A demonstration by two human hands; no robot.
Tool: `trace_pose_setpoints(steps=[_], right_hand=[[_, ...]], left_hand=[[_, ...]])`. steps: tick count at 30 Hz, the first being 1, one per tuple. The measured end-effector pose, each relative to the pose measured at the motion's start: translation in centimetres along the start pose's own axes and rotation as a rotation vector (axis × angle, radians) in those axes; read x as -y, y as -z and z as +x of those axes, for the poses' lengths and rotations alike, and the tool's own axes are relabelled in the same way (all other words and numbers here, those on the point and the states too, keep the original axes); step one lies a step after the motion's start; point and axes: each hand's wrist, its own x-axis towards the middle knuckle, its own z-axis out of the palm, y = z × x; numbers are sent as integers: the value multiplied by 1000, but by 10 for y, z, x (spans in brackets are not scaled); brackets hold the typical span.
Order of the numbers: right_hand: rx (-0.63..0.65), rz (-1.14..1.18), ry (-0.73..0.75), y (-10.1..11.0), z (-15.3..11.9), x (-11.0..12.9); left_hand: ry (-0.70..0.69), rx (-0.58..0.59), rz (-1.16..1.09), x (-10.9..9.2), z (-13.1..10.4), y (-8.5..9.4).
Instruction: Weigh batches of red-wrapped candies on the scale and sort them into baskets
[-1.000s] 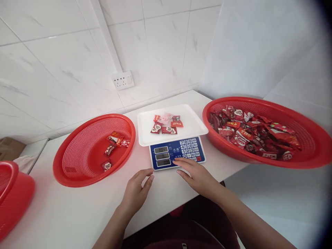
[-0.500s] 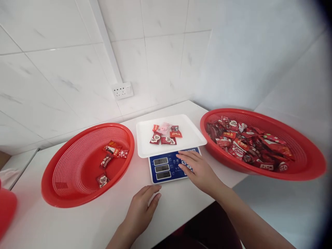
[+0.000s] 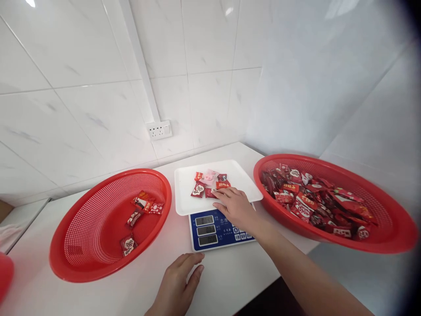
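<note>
My right hand reaches over the front of the white weighing tray, fingers extended and apart, its fingertips at the wrapped candies and partly covering one of them. Several red candies and a pale pink one lie grouped on the tray. Below it, the blue panel of the digital scale shows three small displays; my forearm hides part of the keys. My left hand rests on the table just in front of the scale, loosely curved, thumb apart from the fingers and nothing in it.
At the left a red mesh basket holds several candies. A second red basket at the right contains a big heap of them. Behind the white table rises a tiled wall with a socket. Another red object shows at the left edge.
My right hand has moved from the scale's keys forward to the candies on the tray. The left hand stays near the scale's front edge. The camera view has tilted up slightly.
</note>
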Motion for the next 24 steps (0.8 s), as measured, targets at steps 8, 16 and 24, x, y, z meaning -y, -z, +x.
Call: trace_pose_setpoints(steps=[8,16,24], right_hand=[[-51,-15,-15,4,25,0],[90,-94,27,-3,85,-16],[170,58,81,1,91,-25]], left_hand=[[33,-53,-72,4,-1,-9],[26,-107,-75,8,-3,-6],[-38,-177,-70,17,-5,-11]])
